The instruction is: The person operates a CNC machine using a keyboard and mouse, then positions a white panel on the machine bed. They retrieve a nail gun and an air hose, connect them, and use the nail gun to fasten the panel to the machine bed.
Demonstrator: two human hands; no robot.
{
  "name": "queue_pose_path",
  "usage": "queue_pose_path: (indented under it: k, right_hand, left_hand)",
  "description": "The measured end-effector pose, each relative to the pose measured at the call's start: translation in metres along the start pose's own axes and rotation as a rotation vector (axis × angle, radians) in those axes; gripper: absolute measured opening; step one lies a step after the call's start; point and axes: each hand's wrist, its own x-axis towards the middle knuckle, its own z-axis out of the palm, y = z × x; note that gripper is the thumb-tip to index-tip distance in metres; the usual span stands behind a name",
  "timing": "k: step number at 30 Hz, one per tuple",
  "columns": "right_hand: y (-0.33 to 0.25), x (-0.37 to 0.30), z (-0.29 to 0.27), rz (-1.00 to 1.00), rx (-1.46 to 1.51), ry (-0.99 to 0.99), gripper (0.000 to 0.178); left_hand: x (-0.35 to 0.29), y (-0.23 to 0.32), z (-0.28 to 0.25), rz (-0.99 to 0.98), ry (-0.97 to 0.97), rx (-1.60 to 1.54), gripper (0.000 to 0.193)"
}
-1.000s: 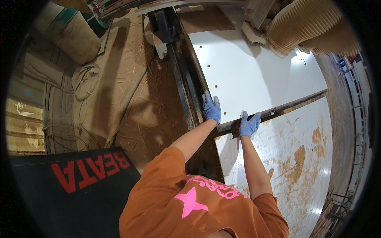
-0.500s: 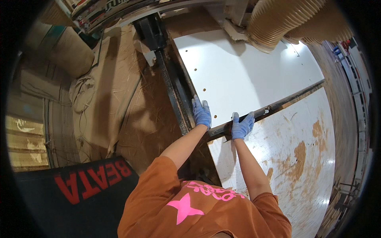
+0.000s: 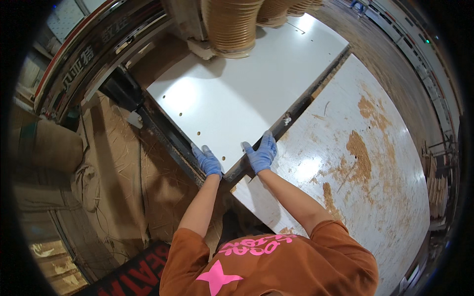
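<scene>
A white panel [image 3: 249, 91] with several small round holes along its left edge lies in front of me. My left hand [image 3: 209, 162], in a blue glove, rests against the panel's left edge near the close corner, fingers stretched out. At the near edge, beside the dark rail [image 3: 295, 109], is my gloved right hand [image 3: 262, 153]; its fingers point forward and its thumb stands apart over the panel. Neither hand is wrapped round anything. The undersides of the fingers are hidden.
Ribbed dust hoses [image 3: 231, 29] hang over the panel's far part. A white worktop [image 3: 311, 163] strewn with sawdust lies to the right. Along the left runs a dark metal rail [image 3: 170, 143], with a machine beam [image 3: 94, 54] beyond it. Sawdust covers the floor [image 3: 118, 172].
My view has turned, so the panel and hands appear lower and further left. Both hands stay at the same near corner of the panel, with fingers still outstretched.
</scene>
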Motion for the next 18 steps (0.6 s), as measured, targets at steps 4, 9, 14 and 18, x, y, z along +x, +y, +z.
queue_pose_path:
  k: [4, 9, 14, 18]
  right_hand:
    - [0.004, -0.001, -0.003, -0.027, 0.014, -0.034, 0.103]
    - [0.005, 0.002, -0.005, -0.037, -0.006, -0.074, 0.103]
    - [0.005, 0.002, -0.009, -0.049, -0.027, -0.101, 0.102]
    - [0.003, 0.0, -0.011, -0.039, -0.069, -0.11, 0.101]
  left_hand:
    - [0.002, 0.001, -0.002, 0.014, -0.019, 0.04, 0.058]
    - [-0.001, 0.012, -0.002, -0.015, -0.003, -0.013, 0.056]
    - [0.004, 0.017, -0.006, 0.003, -0.03, 0.082, 0.057]
    - [0.002, 0.021, -0.002, -0.01, -0.031, 0.021, 0.056]
